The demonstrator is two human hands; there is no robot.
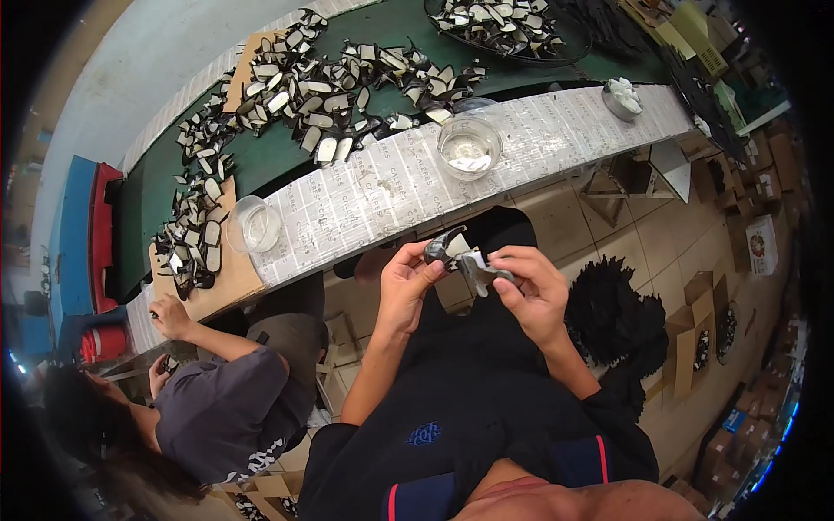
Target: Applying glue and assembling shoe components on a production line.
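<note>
In front of the surface (369, 204), left hand (405, 285) gripping a glossy black part (440, 249), right hand (539, 293) pinching grey cloth (478, 279).

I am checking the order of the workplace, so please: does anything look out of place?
Perhaps the ragged black heap on the tiled floor, right of the right hand: it looks loose and unboxed.

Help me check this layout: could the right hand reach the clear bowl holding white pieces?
Probably yes: the clear bowl is uncovered on the near side of the bench, nothing visibly between, though the right hand may first need to release the grey piece.
</note>
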